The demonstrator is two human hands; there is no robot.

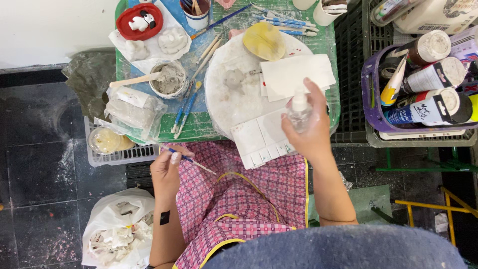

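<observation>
While gripped in right hand (311, 130), small clear spray bottle (300, 112), white nozzle

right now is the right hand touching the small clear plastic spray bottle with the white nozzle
Touching. The head view shows the right hand wrapped around the small clear plastic spray bottle, fingers curled against its body above the white paint palette.

- Bare forearms, no sleeves reaching wrist or elbow.
- Left hand (167, 169) with pale, whitish smears on fingertips and nails.
- Small black square mark on inner left forearm.
- Right hand (311, 127) free of rings and bands.
- Pink-and-white checked apron (239, 199) over lap, edged and looped with yellow piping.
- Blue-grey fabric across bottom of view.
</observation>
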